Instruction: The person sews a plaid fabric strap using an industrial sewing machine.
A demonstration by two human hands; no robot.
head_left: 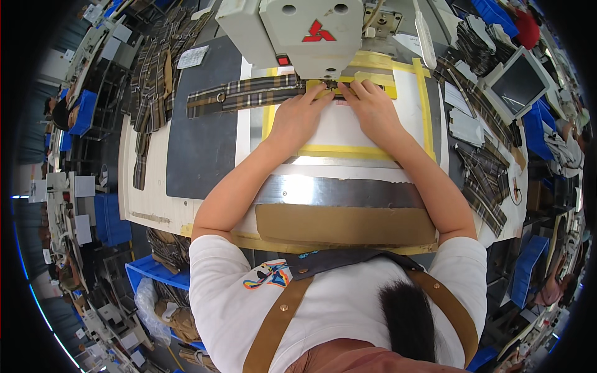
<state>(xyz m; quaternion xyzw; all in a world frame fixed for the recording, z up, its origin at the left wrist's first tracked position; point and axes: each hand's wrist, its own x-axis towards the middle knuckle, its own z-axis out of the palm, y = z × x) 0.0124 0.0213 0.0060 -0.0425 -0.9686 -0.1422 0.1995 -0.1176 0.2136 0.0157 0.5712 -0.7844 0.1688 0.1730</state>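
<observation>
My left hand [303, 115] has its fingers bent and pinched on the end of a plaid strap [242, 93] under the white sewing machine head [305, 34]. The strap stretches left, with a metal ring on it. My right hand [370, 112] is closed at the same small piece, fingertips close to the left ones, on a yellow plate [382, 87]. Exactly what lies between the fingertips is partly hidden. A white sheet bordered by yellow tape [425, 112] is beneath my hands.
Plaid pieces [149, 81] lie on the table at left, more [479, 180] at right. A screen [513, 84] stands at back right. A brown board [345, 224] lies along the front edge. Blue bins [112, 217] and other workers [62, 112] are around the table.
</observation>
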